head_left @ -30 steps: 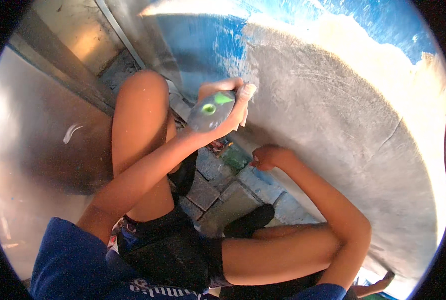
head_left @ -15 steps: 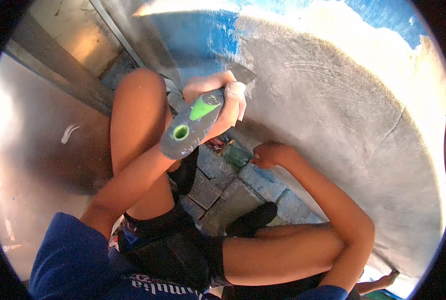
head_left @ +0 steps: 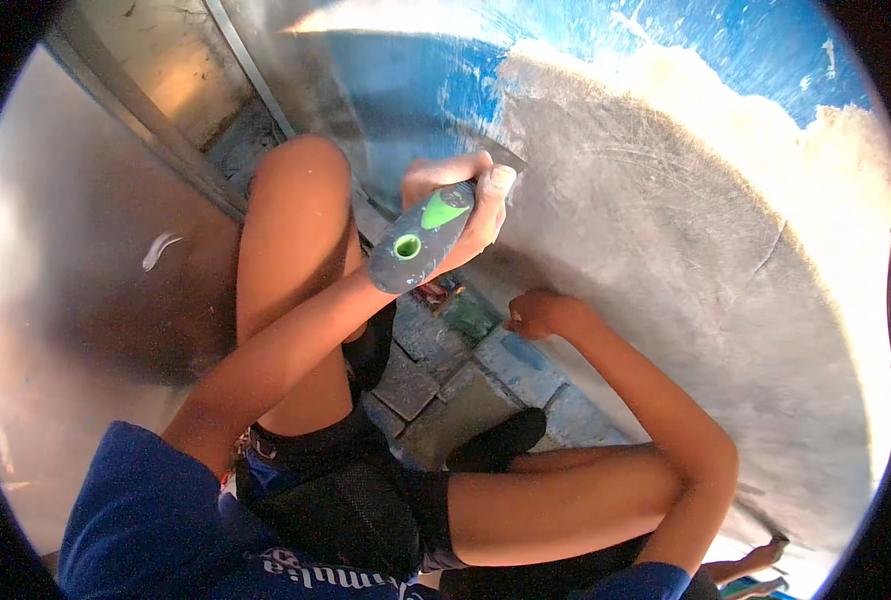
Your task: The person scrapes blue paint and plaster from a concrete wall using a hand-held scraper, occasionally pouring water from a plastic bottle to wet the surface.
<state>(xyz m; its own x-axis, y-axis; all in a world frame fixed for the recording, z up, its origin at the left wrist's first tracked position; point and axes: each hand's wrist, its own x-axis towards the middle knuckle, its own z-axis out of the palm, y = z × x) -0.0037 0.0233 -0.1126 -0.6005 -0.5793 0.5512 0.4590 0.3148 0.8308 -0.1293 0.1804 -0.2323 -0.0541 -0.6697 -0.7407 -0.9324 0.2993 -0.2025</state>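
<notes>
My left fingers [head_left: 449, 172] grip the scraper [head_left: 428, 252], its blade [head_left: 507, 156] near the blue paint [head_left: 416, 92]; I think a low angle is best. Whether my right fingers [head_left: 526, 318] hold something, I cannot tell.

Room over paving [head_left: 406, 385] — knee [head_left: 301, 170] (bent) left, curved panel [head_left: 656, 220] right

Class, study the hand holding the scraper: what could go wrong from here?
The left hand grips the scraper close to its blade, so a slip might cut that hand. The blade's edge could also gouge the curved surface beside the blue paint.
</notes>
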